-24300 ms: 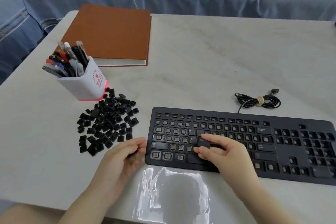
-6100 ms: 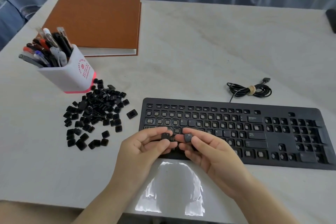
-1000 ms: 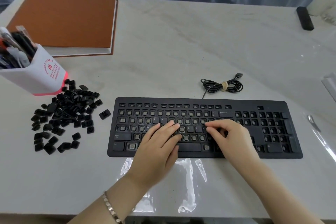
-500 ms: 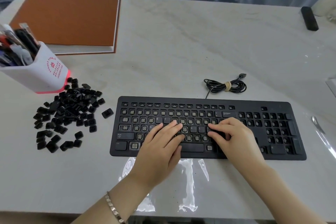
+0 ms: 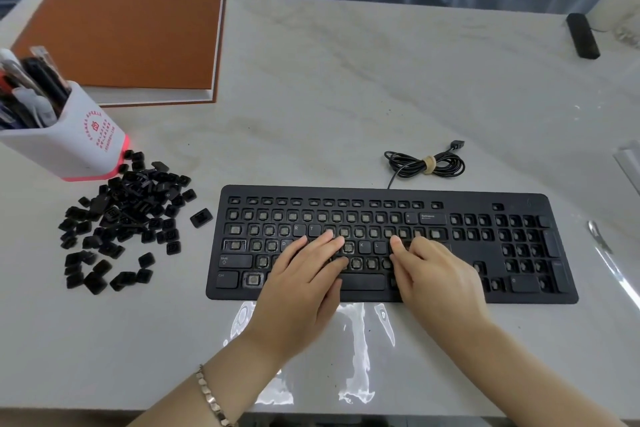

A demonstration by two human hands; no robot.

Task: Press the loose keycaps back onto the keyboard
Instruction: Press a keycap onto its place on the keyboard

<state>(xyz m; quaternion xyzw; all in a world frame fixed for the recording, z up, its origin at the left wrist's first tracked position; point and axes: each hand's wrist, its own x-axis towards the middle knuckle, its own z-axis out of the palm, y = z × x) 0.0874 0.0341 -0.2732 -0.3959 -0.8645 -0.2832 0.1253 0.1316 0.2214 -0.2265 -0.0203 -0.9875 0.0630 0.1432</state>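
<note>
Your left hand (image 5: pixel 301 284) lies flat, straight fingers pressing the middle rows of the flat black plastic keyboard (image 5: pixel 346 192) and holding nothing. Your right hand (image 5: pixel 433 277), at its 3 o'clock, rests loosely extended fingertips just past the L key, also empty. The keyboard's long axis runs 9 to 3 o'clock, function row toward 12. The loose black keycaps (image 5: pixel 121 215) lie heaped at its 9 o'clock, and the coiled black cable (image 5: pixel 426 165) at 12.

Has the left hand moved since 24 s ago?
Yes. The left hand was off the left end of the keyboard, near the keycap pile; now it lies flat on the middle keys, so it moved right.
</note>
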